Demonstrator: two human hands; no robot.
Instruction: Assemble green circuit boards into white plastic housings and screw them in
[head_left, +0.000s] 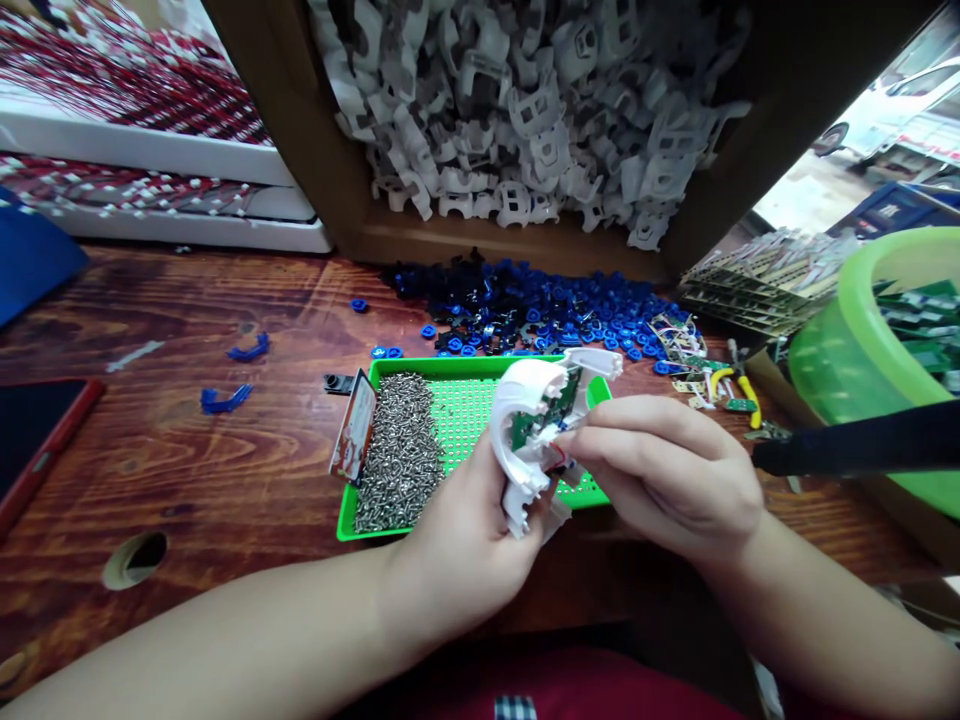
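Note:
My left hand (461,540) is wrapped around a white plastic housing (525,420) and holds it upright over the near edge of a green tray (465,365). A small green circuit board (551,405) sits inside the housing. My right hand (667,465) is closed, its fingertips pinched at the housing's right side by thin red and blue wires. What the fingertips grip is too small to make out. A heap of small metal screws (397,450) fills the tray's left part.
A cardboard box of white plastic housings (525,110) stands at the back. Blue and black small parts (540,305) lie in front of it. At the right are a green tub (855,360) with circuit boards, stacked boards (765,280) and yellow-handled cutters (739,385). A phone (37,430) lies at the left.

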